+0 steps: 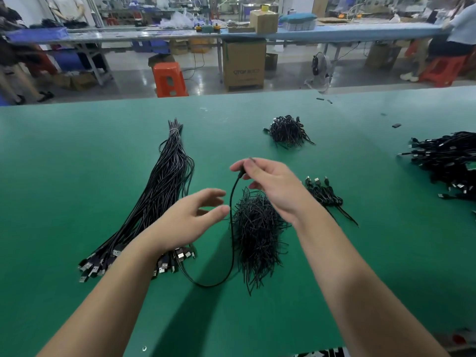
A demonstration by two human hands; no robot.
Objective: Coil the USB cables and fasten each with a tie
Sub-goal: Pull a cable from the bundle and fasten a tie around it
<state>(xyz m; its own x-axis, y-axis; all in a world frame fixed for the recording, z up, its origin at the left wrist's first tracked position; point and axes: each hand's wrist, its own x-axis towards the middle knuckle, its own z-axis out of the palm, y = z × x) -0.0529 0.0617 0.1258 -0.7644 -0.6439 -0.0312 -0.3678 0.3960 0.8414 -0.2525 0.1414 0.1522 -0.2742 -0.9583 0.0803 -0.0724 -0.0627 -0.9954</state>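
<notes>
Head view, right hand: raised above the worktop; grip pinched on the small plug end of one USB cable, thumb and forefinger clamped on it.
Head view, left hand: fingers apart and loosely spread, holding nothing, just beside the hanging run of the cable.
Cable position: drops from the right hand, lies in a loop on the worktop, ends near the plugs of the uncoiled bundle.
Stock: bundle lies left, tied near its far end, flat plugs toward the person. Pile of ties sits under the right forearm; a second tie pile farther off. A few coiled cables lie right of the hand; a larger heap near the right edge.
Handling, judged: cable is light, thin and limp; should bend easily but spring open unless pinched. Best held at the plug, the free hand gathering loops.
Ties, judged: thin, tangled; likely to lift in clumps.
Unclear: plug type hidden by fingers; cable's far end lost among bundle plugs; right heap cut off by the frame.
</notes>
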